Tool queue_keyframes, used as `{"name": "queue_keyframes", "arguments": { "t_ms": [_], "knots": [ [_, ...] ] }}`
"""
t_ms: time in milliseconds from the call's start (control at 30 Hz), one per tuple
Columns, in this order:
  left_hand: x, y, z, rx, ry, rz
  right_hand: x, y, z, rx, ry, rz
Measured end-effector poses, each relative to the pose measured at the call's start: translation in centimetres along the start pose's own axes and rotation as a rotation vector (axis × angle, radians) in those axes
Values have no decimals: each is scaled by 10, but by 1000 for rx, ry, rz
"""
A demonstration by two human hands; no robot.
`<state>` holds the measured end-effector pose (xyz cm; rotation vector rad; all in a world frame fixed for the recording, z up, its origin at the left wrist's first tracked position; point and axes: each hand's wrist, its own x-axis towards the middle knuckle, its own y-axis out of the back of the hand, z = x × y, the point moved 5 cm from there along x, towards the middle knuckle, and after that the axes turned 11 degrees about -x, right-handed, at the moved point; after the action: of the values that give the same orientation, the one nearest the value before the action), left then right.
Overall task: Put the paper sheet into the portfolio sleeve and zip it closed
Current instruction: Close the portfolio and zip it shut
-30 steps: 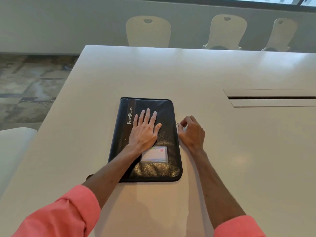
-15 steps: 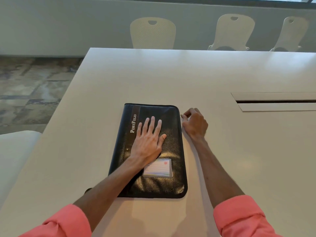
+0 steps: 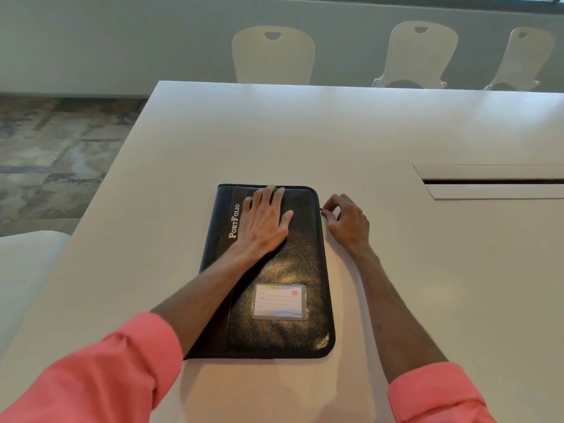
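The portfolio sleeve (image 3: pixel 274 270) lies flat and closed on the white surface (image 3: pixel 396 132), black cover up, its long side running away from the camera and "PortFolio" printed along a grey band near its left edge. A small label window (image 3: pixel 279 301) sits on the cover's near half. From the head view, the left hand (image 3: pixel 265 222) is pressed palm-down on the far half of the cover, grip spread wide, fingertips reaching the sleeve's far edge. The right hand (image 3: pixel 346 222) rests on the surface just beside the sleeve's right edge, close to the far right corner; its grip is pressed together, thumb and forefinger pinching something small right at that edge, probably the zip pull (image 3: pixel 322 210), though it is too tiny to be sure. Pink sleeves cover both forearms near the camera. Three pale chairs (image 3: pixel 273 56) stand beyond the surface's far side.
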<state>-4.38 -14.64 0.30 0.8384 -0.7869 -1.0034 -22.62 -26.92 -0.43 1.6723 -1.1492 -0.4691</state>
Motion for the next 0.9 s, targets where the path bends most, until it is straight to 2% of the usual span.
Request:
{"name": "queue_keyframes", "arguments": {
  "t_ms": [200, 433, 600, 733, 800, 900],
  "knots": [
    [53, -4, 1, -101, -5, -117, -8, 7, 2, 9, 64, -27],
    [31, -12, 1, -226, -90, -43, -7, 13, 13, 16, -37, 57],
    [17, -16, 5, -245, -140, -61, 8, 14, 7, 2, -41, 20],
    [6, -18, 5, -202, -170, -145, 22, 11, -2, -18, 12, -82],
    [0, -17, 0, -84, -200, -175, 29, 8, -2, -6, 27, -149],
    [-15, -3, -23, 133, -186, -100, 36, 6, 2, 28, 34, -227]
  ]
}}
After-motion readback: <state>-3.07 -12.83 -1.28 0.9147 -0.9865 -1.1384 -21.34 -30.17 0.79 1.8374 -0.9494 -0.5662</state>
